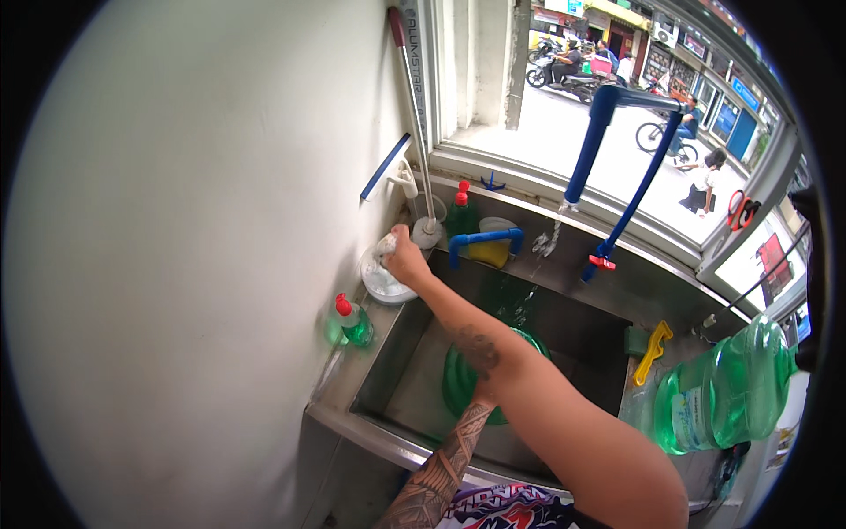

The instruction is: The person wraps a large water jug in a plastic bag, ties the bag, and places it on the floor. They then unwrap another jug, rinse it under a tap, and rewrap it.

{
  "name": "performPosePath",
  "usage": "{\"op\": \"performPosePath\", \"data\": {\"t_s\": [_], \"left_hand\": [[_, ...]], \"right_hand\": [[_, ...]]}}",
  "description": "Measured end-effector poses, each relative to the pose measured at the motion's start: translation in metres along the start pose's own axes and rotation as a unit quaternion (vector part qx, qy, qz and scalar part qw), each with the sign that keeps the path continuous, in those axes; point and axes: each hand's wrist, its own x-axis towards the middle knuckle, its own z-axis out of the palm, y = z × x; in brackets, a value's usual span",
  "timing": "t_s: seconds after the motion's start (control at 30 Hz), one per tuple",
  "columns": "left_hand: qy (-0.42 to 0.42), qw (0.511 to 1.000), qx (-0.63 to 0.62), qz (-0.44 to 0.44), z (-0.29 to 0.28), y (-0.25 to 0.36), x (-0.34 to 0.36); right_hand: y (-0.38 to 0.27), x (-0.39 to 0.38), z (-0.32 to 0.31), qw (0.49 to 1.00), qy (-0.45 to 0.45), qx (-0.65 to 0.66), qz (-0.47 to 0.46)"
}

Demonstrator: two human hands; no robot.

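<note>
My right arm reaches across to the left side of the sink. My right hand is closed round a white, foamy lump, over a round white tub with suds in it. What lies under the foam I cannot make out. My tattooed left forearm comes up from the lower edge. The left hand is at a green see-through round container in the metal sink; my right arm hides its fingers. Water runs from the blue pipe tap down into the sink.
Bottles of green liquid with red caps stand left of and behind the sink. A long-handled brush and squeegee lean at the wall. A large green water jug, yellow-handled tool and green sponge lie right.
</note>
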Motion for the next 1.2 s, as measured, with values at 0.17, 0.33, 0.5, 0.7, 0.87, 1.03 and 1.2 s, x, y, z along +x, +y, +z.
{"op": "performPosePath", "data": {"t_s": [0.17, 0.33, 0.5, 0.7, 0.87, 1.03, 1.2], "left_hand": [[-0.085, 0.993, 0.075, 0.028, -0.01, 0.03, 0.004], [-0.092, 0.987, 0.115, 0.07, -0.013, 0.052, 0.006], [-0.098, 0.989, 0.095, 0.06, -0.008, 0.044, 0.003], [-0.089, 0.987, 0.116, 0.067, -0.006, 0.043, 0.0], [-0.083, 0.984, 0.145, 0.068, -0.008, 0.044, 0.0], [-0.074, 0.986, 0.13, 0.068, -0.003, 0.042, -0.003], [-0.082, 0.985, 0.14, 0.061, -0.005, 0.048, -0.003]], "right_hand": [[0.004, -0.05, -0.1, 0.98, -0.122, 0.14, -0.076], [0.087, -0.204, -0.197, 0.974, 0.052, 0.222, 0.004], [0.133, -0.348, -0.148, 0.989, 0.129, -0.027, 0.062], [0.16, -0.285, -0.145, 0.963, 0.253, -0.089, -0.014], [0.156, -0.275, -0.151, 0.967, 0.214, -0.137, -0.007], [0.152, -0.336, -0.141, 0.96, 0.176, -0.202, -0.083], [0.18, -0.256, -0.177, 0.958, 0.188, -0.08, 0.2]]}}
